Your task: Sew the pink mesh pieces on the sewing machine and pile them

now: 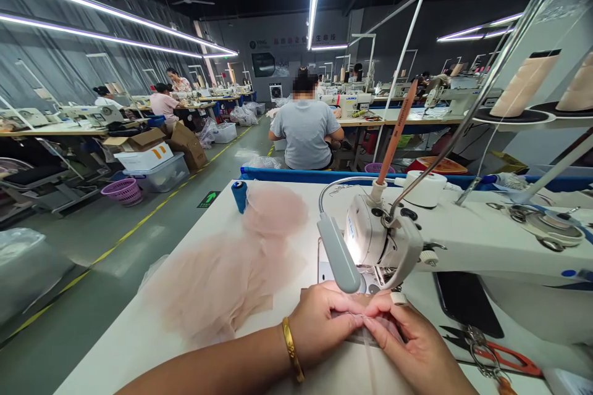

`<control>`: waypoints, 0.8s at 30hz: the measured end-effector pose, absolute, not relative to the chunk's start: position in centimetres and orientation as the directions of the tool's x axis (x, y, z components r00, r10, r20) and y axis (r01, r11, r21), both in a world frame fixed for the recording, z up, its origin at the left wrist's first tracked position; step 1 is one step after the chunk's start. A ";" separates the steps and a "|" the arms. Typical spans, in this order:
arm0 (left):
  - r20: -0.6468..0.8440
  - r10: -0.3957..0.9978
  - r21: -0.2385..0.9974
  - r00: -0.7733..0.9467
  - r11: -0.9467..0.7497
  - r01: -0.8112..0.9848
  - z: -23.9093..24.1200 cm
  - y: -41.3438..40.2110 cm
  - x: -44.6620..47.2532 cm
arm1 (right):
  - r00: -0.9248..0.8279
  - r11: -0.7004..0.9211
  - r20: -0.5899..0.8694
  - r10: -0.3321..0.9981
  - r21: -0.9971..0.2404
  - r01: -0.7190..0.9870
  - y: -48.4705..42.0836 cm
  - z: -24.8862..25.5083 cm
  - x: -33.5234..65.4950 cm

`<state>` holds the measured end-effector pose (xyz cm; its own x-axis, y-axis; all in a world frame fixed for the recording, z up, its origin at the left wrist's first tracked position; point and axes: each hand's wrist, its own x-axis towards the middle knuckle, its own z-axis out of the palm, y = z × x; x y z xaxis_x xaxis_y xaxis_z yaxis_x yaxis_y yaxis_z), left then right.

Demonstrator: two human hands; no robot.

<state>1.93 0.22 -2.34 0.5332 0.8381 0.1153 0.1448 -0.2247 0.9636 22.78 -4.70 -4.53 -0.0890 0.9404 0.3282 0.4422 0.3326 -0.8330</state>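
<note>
Just in front of the sewing machine (377,231), my left hand (322,316) and my right hand (403,327) meet, thumbs and fingers pinched on a piece of sheer pale fabric (368,345). The fabric hangs down toward me between the hands. A gold bangle (291,349) circles my left wrist, and a white band (398,298) sits on a finger of my right hand. The machine's needle area lies partly behind a grey lamp (340,256). To the left, sheer pink fabric pieces (217,287) are spread loosely over the white table (134,345).
A blue thread spool (239,196) stands at the table's far left corner. Right of my hands lie a black phone (467,302) and orange-handled scissors (509,358) with keys. Thread cones (523,83) stand at upper right. A person in grey (306,133) sits ahead.
</note>
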 end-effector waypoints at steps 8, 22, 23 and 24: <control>0.072 0.858 0.960 0.509 -0.198 0.197 -1.2 0.0 2.1 | 0.002 0.224 0.245 0.969 -0.890 0.398 -5.4 -4.0 21.8; -0.008 0.855 0.986 0.519 -0.079 0.146 -0.6 0.0 2.4 | -0.172 0.172 0.120 0.978 -0.928 0.330 -4.3 -5.2 23.7; -0.034 0.856 0.988 0.516 -0.049 0.146 -0.7 0.1 2.5 | -0.186 0.167 0.109 0.976 -0.927 0.335 -4.3 -5.2 23.8; -0.067 0.855 0.988 0.514 -0.014 0.151 -0.8 0.1 2.5 | -0.193 0.164 0.102 0.976 -0.926 0.340 -4.3 -5.2 23.8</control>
